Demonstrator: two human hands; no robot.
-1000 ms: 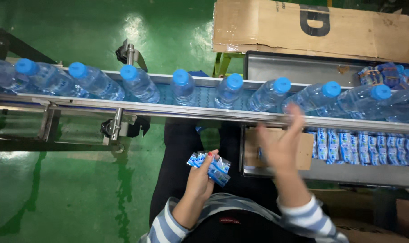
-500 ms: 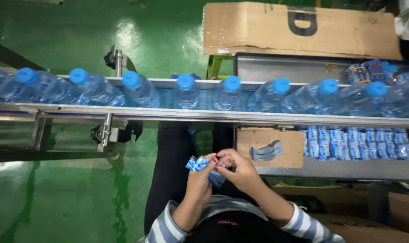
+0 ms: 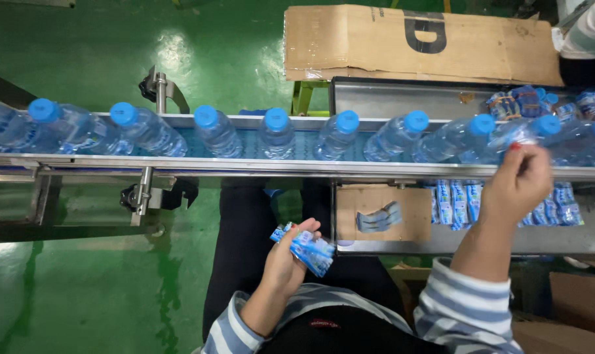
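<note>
L hand (image 3: 286, 259) grips blue-white label stack (image 3: 308, 249); R hand (image 3: 517, 183) at bottle (image 3: 507, 134).

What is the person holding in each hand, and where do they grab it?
The left hand holds a stack of blue labels by one end. The right hand reaches a bottle; grip unclear.

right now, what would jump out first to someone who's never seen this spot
The row of clear bottles with bright blue caps lying on the conveyor across the middle. Next, the right hand raised to the bottles at the right end, while the left hand holds a stack of blue labels over the lap. Beyond the belt, a flattened cardboard box stands out against the green floor.
</note>
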